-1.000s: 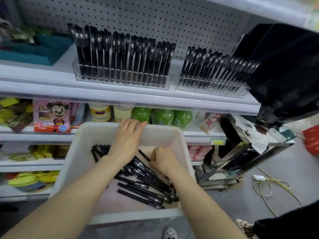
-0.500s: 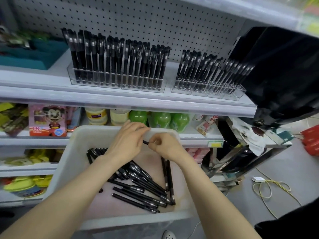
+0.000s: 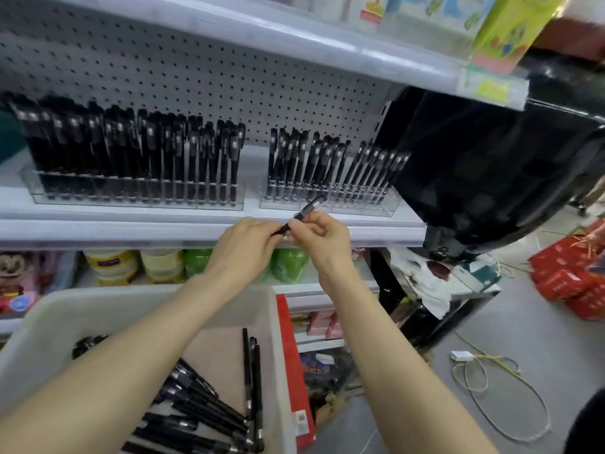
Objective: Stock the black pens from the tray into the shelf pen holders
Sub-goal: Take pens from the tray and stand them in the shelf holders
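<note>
Right now both hands are up at the front edge of the shelf, sharing one black pen. L hand has its fingers curled and pinches the pen's lower end. R hand pinches it round the middle w/ thumb and fingertips, other fingers tucked. The pen tilts up to the right, its upper end crossing the front wall of the R holder; can't tell if it touches the holder.

R holder is a clear plastic rack w/ rows of black pens standing and leaning back; its front row looks partly unfilled. L holder, just beside it on the same shelf, is packed w/ upright black pens. Pegboard sits behind both.

The tray, a pale plastic tub, is low in view under the forearms. Loose pens lie in a heap on its floor, a few more along the right wall.

Below the shelf: green bottles and yellowish tubs. A dark glossy panel stands right of the shelf. On the floor, a coiled cable and red boxes.
</note>
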Available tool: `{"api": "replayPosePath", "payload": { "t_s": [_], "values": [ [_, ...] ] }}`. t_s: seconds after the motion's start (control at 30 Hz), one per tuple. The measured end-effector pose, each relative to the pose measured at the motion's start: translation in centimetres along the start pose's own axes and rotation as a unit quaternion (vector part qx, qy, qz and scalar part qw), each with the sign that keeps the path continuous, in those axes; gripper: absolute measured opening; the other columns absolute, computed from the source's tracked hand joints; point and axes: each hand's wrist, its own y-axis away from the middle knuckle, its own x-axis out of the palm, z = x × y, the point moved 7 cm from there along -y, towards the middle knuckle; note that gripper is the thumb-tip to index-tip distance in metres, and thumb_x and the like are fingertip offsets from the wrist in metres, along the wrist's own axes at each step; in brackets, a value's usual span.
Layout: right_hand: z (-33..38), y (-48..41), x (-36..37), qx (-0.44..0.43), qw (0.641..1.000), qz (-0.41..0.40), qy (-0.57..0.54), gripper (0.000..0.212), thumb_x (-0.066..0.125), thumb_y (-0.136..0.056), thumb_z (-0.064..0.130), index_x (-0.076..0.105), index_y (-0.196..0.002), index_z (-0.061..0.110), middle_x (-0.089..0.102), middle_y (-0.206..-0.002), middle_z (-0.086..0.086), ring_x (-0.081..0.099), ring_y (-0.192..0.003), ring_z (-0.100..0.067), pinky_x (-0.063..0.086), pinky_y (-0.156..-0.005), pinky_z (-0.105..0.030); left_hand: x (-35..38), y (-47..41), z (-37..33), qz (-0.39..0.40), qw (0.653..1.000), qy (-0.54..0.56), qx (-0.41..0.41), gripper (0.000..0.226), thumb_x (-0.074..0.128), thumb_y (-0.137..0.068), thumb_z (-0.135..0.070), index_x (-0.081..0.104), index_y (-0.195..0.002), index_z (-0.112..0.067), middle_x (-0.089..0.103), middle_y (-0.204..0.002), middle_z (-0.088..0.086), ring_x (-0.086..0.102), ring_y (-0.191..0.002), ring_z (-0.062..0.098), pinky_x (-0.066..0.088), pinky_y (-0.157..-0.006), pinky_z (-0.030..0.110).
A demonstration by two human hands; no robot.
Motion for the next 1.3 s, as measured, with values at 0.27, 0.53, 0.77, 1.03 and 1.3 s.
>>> {"api": "replayPosePath", "payload": {
  "t_s": [0.27,0.53,0.77,1.03,1.3],
  "values": [
    [5.7,-5.1,-8.9,-0.120,0.979,-0.119,0.111,0.018,0.058,-0.097,0.022,0.062,-0.082,0.013,0.071,-0.077,-0.006,0.069,-0.072,-0.016,0.057,-0.070,-0.025,1.6,-5.7,-1.4,-0.015,0.995,-0.094,0.022,0.053,0.054,-0.096,-0.024,0.039,-0.145,-0.011,0.039,-0.147,0.008,0.032,-0.137,0.026,0.041,-0.106,0.043],
    [9.6,-10.7,-9.2,-0.220,0.916,-0.134,0.308,0.029,0.053,-0.097,0.030,0.058,-0.083,0.005,0.066,-0.071,-0.007,0.062,-0.072,-0.027,0.052,-0.072,-0.045,3.1,-6.7,-0.4,-0.009,0.989,-0.146,-0.014,0.059,0.060,-0.092,-0.014,0.037,-0.146,-0.009,0.039,-0.146,0.013,0.033,-0.137,0.030,0.046,-0.102,0.046],
    [7.1,-13.1,-6.2,-0.210,0.868,-0.062,0.445,0.024,0.051,-0.099,0.028,0.062,-0.094,0.007,0.060,-0.070,-0.006,0.055,-0.063,-0.026,0.034,-0.060,-0.028,3.3,-6.7,-0.5,-0.027,0.988,-0.151,0.003,0.058,0.063,-0.088,-0.009,0.043,-0.142,-0.005,0.047,-0.139,0.016,0.039,-0.131,0.032,0.043,-0.105,0.045],
    [5.2,-13.7,-5.4,-0.198,0.860,-0.069,0.465,0.024,0.050,-0.099,0.023,0.063,-0.096,0.004,0.059,-0.075,-0.007,0.053,-0.068,-0.026,0.032,-0.061,-0.029,3.4,-6.6,-0.3,-0.030,0.989,-0.143,0.009,0.057,0.061,-0.090,-0.008,0.042,-0.143,-0.004,0.046,-0.140,0.016,0.037,-0.132,0.031,0.038,-0.109,0.044],
    [4.7,-13.3,-5.3,-0.173,0.871,-0.066,0.455,0.022,0.054,-0.098,0.022,0.065,-0.096,0.003,0.058,-0.077,-0.008,0.053,-0.070,-0.025,0.037,-0.064,-0.029,3.4,-6.3,-0.3,-0.023,0.989,-0.141,0.024,0.059,0.056,-0.094,-0.012,0.033,-0.149,-0.007,0.038,-0.147,0.014,0.029,-0.139,0.028,0.030,-0.114,0.040]
  ]
}}
